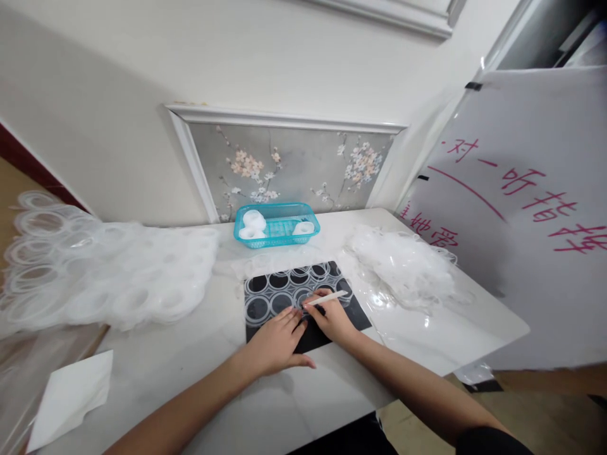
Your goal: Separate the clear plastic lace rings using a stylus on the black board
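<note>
A black mat lies on the white table, with a clear plastic sheet of ring shapes spread over it. My left hand rests flat on the sheet's near part, fingers spread. My right hand grips a thin white pen-like tool, its tip touching the sheet close to my left fingertips.
A turquoise basket holding white rolls stands at the back of the table. A large heap of ring sheets fills the left side, crumpled clear plastic scraps lie at the right. White paper sits front left. A whiteboard with red writing leans at right.
</note>
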Motion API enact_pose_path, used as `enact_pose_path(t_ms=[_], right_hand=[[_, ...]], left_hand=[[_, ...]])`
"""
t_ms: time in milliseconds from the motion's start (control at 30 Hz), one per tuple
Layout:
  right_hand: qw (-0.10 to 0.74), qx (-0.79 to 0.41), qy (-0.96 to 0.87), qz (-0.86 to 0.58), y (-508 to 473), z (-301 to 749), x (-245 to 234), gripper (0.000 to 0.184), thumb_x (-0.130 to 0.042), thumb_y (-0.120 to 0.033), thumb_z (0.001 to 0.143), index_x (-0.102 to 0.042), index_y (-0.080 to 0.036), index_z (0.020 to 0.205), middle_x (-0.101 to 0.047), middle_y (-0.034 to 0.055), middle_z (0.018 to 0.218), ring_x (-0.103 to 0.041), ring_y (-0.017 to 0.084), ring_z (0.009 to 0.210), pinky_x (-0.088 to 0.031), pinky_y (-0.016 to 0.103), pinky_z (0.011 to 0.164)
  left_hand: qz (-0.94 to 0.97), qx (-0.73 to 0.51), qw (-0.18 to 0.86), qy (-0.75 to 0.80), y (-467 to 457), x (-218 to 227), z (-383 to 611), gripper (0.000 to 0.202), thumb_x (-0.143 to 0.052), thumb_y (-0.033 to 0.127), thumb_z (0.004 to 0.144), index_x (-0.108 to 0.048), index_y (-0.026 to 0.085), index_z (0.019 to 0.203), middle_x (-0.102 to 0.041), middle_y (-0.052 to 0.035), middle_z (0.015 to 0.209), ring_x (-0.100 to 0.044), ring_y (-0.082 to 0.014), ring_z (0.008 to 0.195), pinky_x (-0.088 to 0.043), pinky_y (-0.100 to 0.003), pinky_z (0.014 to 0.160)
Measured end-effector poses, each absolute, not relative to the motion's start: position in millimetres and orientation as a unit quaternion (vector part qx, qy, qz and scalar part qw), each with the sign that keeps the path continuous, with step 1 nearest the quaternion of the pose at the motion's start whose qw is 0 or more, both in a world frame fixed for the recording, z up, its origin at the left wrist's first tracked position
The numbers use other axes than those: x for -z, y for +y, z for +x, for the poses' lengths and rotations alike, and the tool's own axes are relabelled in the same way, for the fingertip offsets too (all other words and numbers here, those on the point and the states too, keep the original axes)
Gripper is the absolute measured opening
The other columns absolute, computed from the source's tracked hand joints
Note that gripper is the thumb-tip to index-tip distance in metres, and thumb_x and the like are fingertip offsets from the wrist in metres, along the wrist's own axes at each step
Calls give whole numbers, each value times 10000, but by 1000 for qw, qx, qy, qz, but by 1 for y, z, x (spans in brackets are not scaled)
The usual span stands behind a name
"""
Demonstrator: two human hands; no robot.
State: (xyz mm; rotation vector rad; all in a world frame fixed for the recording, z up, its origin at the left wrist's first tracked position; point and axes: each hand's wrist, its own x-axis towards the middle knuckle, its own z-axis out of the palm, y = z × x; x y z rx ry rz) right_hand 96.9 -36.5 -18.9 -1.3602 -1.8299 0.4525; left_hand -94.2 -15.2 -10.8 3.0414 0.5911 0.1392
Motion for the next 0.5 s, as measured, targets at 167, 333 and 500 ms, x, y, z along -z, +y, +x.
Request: enact_pose_path(t_ms=[167,333,500], right_hand=[[414,-196,-698,-551,-36,99,20,178,-524,-286,883,-692,-226,884,-716,47,923,-571,250,1059,-425,415,950],[418,-224,-690,-548,-32,101,21,175,-545,-301,874,-707,-237,864,-721,44,909,-592,252,1033,-434,418,948],[419,-217,-690,-549,-32,102,24,165,-560,-300,866,-711,-239,888,-721,43,916,-593,256,1043,-439,418,944]], left_hand=[[982,-32,33,185,-15,11,-95,933,-217,775,778,-495,37,1277,-454,-247,1345,-402,-346,1278,-275,-455,1064],[980,-28,53,187,-15,8,-95,924,-234,776,775,-489,51,1287,-437,-239,1362,-393,-337,1287,-267,-450,1076],[980,-31,57,189,-16,7,-95,939,-254,783,764,-485,42,1292,-435,-246,1362,-388,-343,1290,-267,-446,1080]])
